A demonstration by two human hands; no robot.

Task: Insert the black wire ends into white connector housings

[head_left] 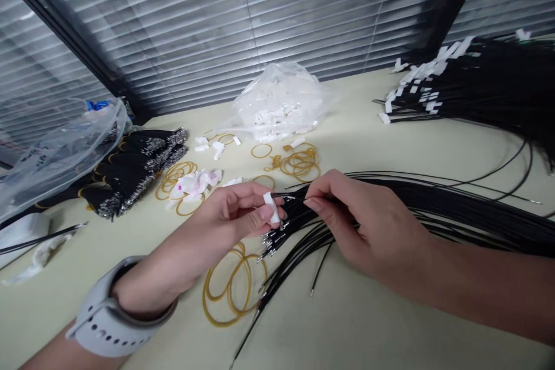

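Observation:
My left hand [234, 214] pinches a small white connector housing [272, 208] between thumb and fingers. My right hand [368, 222] is closed in a pinch on a thin black wire [288, 195], its metal tip pointing at the white housing. Under both hands a loose bundle of black wires [433, 202] with metal terminals fans across the pale table [347, 318] from the right. A grey watch [108, 315] is on my left wrist.
Yellow rubber bands [229, 289] lie below my left hand, and more [299, 163] lie behind. A clear bag of white housings [280, 104] sits at the back. Bundled black wires [139, 170] and a plastic bag [56, 150] lie left. Finished wires with white housings [455, 81] are piled at right.

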